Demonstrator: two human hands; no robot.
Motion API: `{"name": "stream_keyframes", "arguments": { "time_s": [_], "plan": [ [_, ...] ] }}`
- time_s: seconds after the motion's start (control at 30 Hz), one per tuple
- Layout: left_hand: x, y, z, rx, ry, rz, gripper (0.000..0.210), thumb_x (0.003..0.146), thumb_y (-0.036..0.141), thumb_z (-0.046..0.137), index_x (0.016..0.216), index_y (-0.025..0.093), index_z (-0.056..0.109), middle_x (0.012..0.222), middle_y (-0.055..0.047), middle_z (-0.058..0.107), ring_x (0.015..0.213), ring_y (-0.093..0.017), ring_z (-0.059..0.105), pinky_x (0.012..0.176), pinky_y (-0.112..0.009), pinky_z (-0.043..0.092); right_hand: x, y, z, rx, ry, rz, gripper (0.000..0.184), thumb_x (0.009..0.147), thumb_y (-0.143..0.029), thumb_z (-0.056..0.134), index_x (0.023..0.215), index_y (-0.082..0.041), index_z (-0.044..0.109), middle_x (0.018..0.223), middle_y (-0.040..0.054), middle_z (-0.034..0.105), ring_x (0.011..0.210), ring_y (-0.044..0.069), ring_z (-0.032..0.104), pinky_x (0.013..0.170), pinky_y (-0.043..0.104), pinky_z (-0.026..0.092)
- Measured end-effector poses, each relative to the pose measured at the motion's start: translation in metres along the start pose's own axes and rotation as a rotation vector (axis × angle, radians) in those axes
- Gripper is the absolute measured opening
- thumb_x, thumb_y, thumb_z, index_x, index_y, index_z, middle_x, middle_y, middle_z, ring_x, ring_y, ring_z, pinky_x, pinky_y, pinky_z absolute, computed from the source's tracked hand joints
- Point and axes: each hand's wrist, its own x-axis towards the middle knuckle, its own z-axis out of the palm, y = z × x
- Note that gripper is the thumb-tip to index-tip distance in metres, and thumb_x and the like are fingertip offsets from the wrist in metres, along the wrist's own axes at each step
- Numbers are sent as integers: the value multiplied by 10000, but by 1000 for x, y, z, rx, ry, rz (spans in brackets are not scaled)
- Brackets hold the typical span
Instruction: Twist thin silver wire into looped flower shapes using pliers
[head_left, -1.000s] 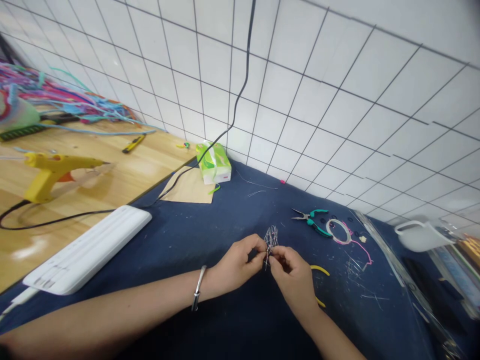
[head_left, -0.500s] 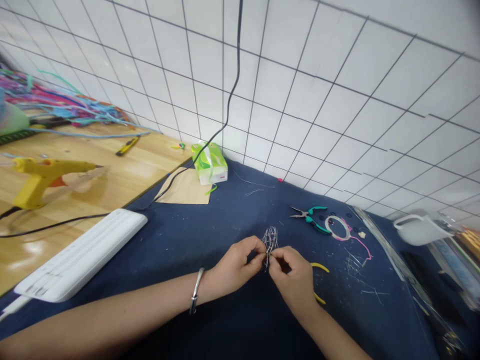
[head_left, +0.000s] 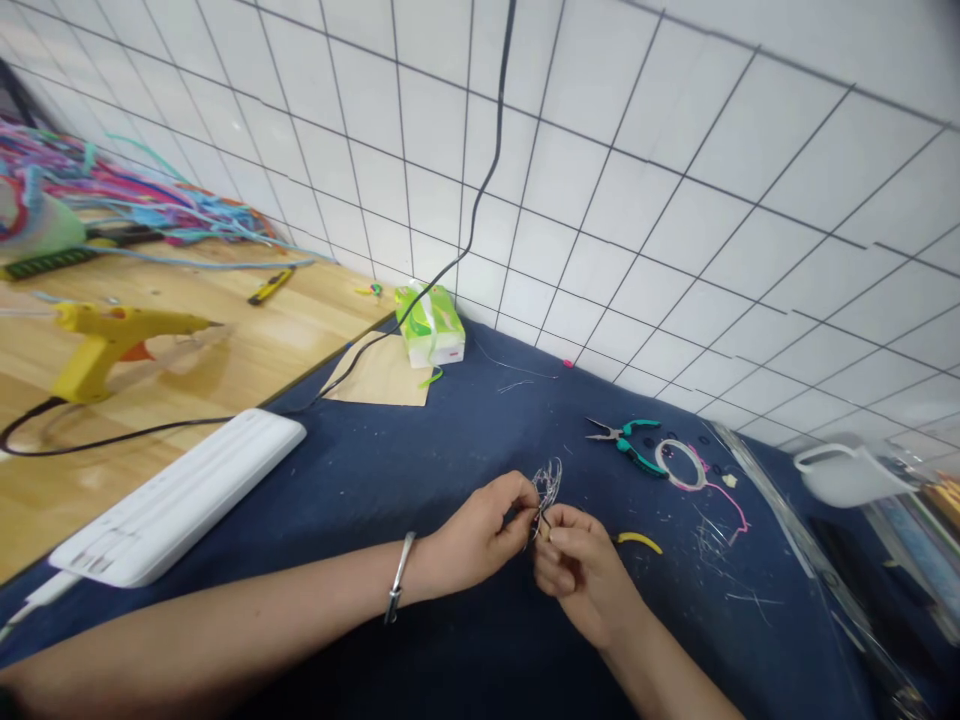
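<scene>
A small bundle of thin silvery wire (head_left: 549, 482), bent into loops at its top, stands up between my two hands. My left hand (head_left: 487, 530), with a silver bracelet at the wrist, pinches the lower part of the bundle from the left. From the right, my right hand (head_left: 581, 560) closes thumb and forefinger on the same wire, near a dark strand at its base. My fingers hide the bottom of the bundle. Just behind my right hand, a yellow-handled tool (head_left: 639, 541) lies partly covered. Teal-handled needle-nose pliers (head_left: 626, 440) rest open farther back.
A clear ring-shaped coil (head_left: 681, 464) with pink cord and wire scraps (head_left: 712, 540) lies right. On the left are a white power strip (head_left: 180, 500), a yellow glue gun (head_left: 112, 345) and a tissue pack (head_left: 431, 325). A black cable (head_left: 480, 200) hangs before the tiled wall.
My right hand has turned and shifted its fingers at the wire's base. My left hand keeps its pinch. The view has shifted slightly, and the wire loops lean more to the right.
</scene>
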Motion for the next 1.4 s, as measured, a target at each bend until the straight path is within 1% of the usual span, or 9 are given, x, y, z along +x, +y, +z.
{"name": "stream_keyframes", "arguments": {
  "time_s": [0.2,0.3,0.4,0.57,0.7,0.8,0.97,1.13,1.4],
  "plan": [
    [-2,2,1,55,-70,30,78,798,108,426,796,172,471,754,4,522,666,-113,475,618,-235,399,0,-4,-16,-46,-190,86,232,700,-208,592,552,-163,419,439,-91,334,358,20,213,401,187,143],
    [-2,2,2,67,-80,46,77,792,106,431,800,170,475,762,2,527,676,-113,478,631,-235,403,0,0,-20,31,-267,100,259,710,-233,618,560,-164,419,422,-102,321,341,15,217,383,173,165],
    [-2,2,0,74,-89,36,69,800,122,435,817,168,484,777,-4,540,687,-116,489,640,-239,409,1,4,-20,123,-370,114,200,699,-244,639,624,-160,474,421,-106,339,318,15,240,357,161,196],
    [-2,1,-2,80,-88,11,55,805,136,439,808,165,486,769,-6,547,679,-116,498,631,-237,410,1,5,-22,144,-417,125,164,683,-226,665,724,-158,521,419,-108,372,302,11,252,343,147,201],
    [-1,0,-2,88,-100,18,54,798,131,448,801,164,491,770,-5,552,681,-115,499,636,-236,407,0,2,-24,5,-425,166,175,684,-201,664,639,-138,508,400,-94,374,308,17,276,348,161,183],
    [0,0,-3,77,-105,18,63,793,119,452,800,163,497,764,0,547,674,-112,493,629,-231,401,1,1,-23,-40,-358,126,204,722,-191,621,578,-135,488,420,-73,389,332,31,321,366,185,200],
    [2,1,-6,21,-34,-21,86,820,121,426,788,159,495,736,5,530,671,-110,487,625,-230,392,4,4,-19,10,-142,-23,106,786,-207,559,816,-113,599,472,-67,404,386,37,337,417,200,209],
    [2,0,-5,-15,-19,-51,110,847,128,400,801,158,495,742,2,522,666,-112,481,618,-233,388,6,13,-12,66,34,-76,98,800,-193,557,833,-124,618,487,-62,394,424,43,341,434,208,196],
    [0,-2,-2,-35,-46,-107,136,873,151,370,792,160,479,740,3,498,663,-116,454,612,-240,371,6,16,-4,31,118,-95,76,782,-188,580,763,-127,620,500,-55,394,442,46,323,438,218,162]
  ]
}}
